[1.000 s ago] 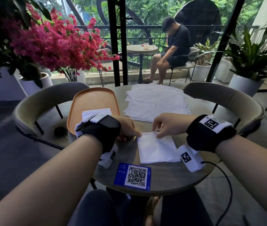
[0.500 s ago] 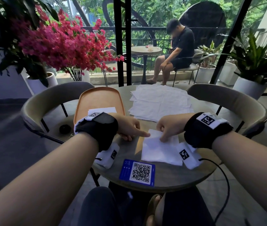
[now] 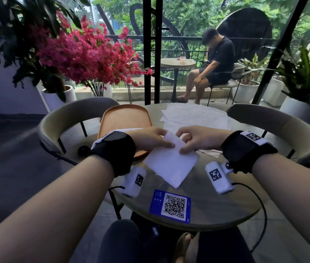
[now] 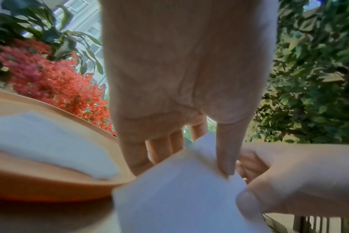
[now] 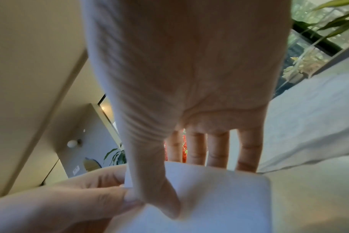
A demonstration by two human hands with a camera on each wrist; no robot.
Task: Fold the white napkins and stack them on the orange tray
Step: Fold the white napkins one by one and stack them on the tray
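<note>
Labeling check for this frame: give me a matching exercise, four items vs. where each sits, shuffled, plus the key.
Things:
1. folded napkin
2. orange tray
3. unfolded napkins
4. QR card

Places:
A. near table edge
B. far side of table
C. left part of table
D. pinched by left hand and right hand

Pairs: 1-D, 2-C, 3-B, 4-A
</note>
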